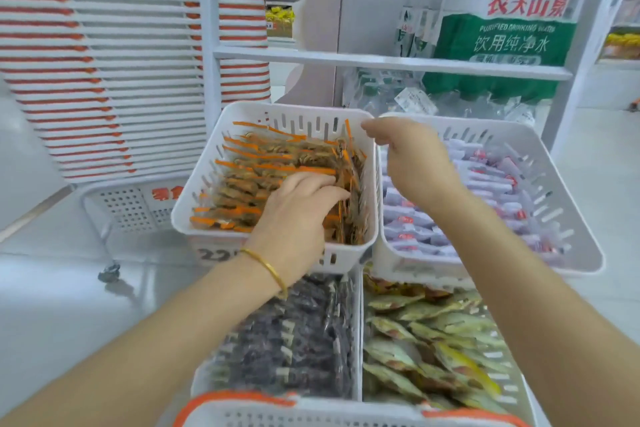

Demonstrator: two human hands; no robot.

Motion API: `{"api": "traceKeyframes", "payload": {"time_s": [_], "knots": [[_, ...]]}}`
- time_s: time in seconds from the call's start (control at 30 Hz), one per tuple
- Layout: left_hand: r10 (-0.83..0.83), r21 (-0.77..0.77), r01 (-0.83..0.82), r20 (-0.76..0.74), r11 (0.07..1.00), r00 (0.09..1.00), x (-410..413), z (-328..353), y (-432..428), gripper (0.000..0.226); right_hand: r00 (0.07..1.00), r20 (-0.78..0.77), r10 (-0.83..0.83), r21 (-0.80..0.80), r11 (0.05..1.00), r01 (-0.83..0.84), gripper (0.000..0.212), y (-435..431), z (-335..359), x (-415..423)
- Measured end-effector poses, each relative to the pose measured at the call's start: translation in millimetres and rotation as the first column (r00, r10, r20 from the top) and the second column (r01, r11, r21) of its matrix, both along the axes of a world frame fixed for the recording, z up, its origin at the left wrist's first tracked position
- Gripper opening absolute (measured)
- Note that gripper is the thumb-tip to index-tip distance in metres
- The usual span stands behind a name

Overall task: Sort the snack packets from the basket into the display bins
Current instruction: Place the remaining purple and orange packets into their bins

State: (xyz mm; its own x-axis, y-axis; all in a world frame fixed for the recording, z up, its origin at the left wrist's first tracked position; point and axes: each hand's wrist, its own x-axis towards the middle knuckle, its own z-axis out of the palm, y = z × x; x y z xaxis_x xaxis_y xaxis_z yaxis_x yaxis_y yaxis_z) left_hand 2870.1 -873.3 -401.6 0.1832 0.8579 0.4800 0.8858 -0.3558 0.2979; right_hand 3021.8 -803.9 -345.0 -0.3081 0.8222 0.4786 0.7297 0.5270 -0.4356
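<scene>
A white slotted display bin (221,146) holds orange-edged snack packets (256,163). My left hand (298,211), with a gold bangle on the wrist, reaches into this bin, its fingers curled round a bunch of upright packets at the bin's right side. My right hand (412,156) hovers over the gap between this bin and the neighbouring white bin (568,204) of purple-and-red packets (485,184); its fingers curl down at the first bin's far right corner. Whether it holds anything I cannot tell. An orange-rimmed white basket (311,409) sits at the bottom edge.
Below the two upper bins lie a bin of dark packets (298,340) and a bin of green-yellow packets (433,340). A tall stack of orange-and-white baskets (104,62) stands at the left on a wheeled base. Packs of bottled water (502,31) fill the shelves behind.
</scene>
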Motion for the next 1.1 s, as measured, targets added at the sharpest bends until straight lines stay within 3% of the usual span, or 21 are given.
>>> {"api": "traceKeyframes", "payload": {"time_s": [0.1, 0.17, 0.23, 0.3, 0.37, 0.43, 0.5, 0.6, 0.73, 0.83, 0.9, 0.97, 1.03, 1.1], "knots": [[-0.067, -0.079, 0.068, 0.019, 0.995, 0.998, -9, -11, -66, 0.062, 0.977, -0.180, 0.113, -0.053, 0.991, -0.125, 0.047, -73, -34, 13], [-0.070, -0.252, 0.064, -0.016, 0.966, 0.997, -13, -29, -116, 0.058, 0.968, -0.165, 0.190, -0.209, 0.952, -0.223, 0.041, -116, -77, 14], [-0.091, -0.413, 0.062, -0.049, 0.909, 0.995, -13, -50, -166, 0.053, 0.951, -0.105, 0.291, -0.446, 0.841, -0.307, 0.036, -158, -129, 9], [-0.138, -0.535, 0.065, -0.098, 0.842, 0.985, -11, -72, -210, 0.053, 0.916, -0.053, 0.398, -0.672, 0.664, -0.328, 0.032, -196, -187, 5], [-0.176, -0.599, 0.062, -0.133, 0.798, 0.975, -10, -90, -244, 0.049, 0.830, 0.074, 0.552, -0.796, 0.535, -0.285, 0.030, -229, -245, 2], [-0.129, -0.677, -0.017, -0.165, 0.735, 0.978, -11, -104, -266, 0.046, 0.724, 0.164, 0.670, -0.858, 0.459, -0.231, 0.032, -255, -294, 1], [-0.102, -0.716, -0.067, -0.190, 0.695, 0.976, -16, -117, -278, 0.046, 0.678, 0.165, 0.716, -0.897, 0.395, -0.199, 0.038, -277, -326, -4], [-0.086, -0.736, -0.100, -0.210, 0.669, 0.974, -24, -127, -287, 0.044, 0.654, 0.085, 0.751, -0.924, 0.305, -0.230, 0.054, -304, -350, -18], [-0.055, -0.747, -0.161, -0.255, 0.645, 0.965, -37, -134, -294, 0.042, 0.643, -0.092, 0.760, -0.958, 0.109, -0.266, 0.064, -329, -374, -31], [-0.076, -0.730, -0.157, -0.275, 0.665, 0.959, -41, -139, -294, 0.043, 0.627, -0.053, 0.778, -0.945, 0.164, -0.283, 0.047, -340, -392, -33], [-0.074, -0.734, -0.145, -0.257, 0.663, 0.964, -41, -141, -293, 0.043, 0.668, -0.028, 0.744, -0.933, 0.219, -0.284, 0.037, -342, -400, -33], [-0.064, -0.742, -0.144, -0.244, 0.654, 0.968, -41, -142, -292, 0.042, 0.737, 0.054, 0.674, -0.903, 0.348, -0.252, 0.025, -338, -405, -35], [-0.057, -0.746, -0.153, -0.248, 0.648, 0.967, -43, -141, -291, 0.042, 0.780, 0.145, 0.609, -0.857, 0.471, -0.209, 0.024, -330, -410, -40], [-0.047, -0.750, -0.166, -0.254, 0.640, 0.966, -45, -140, -290, 0.041, 0.764, 0.161, 0.624, -0.861, 0.467, -0.200, 0.033, -321, -416, -46]]}}
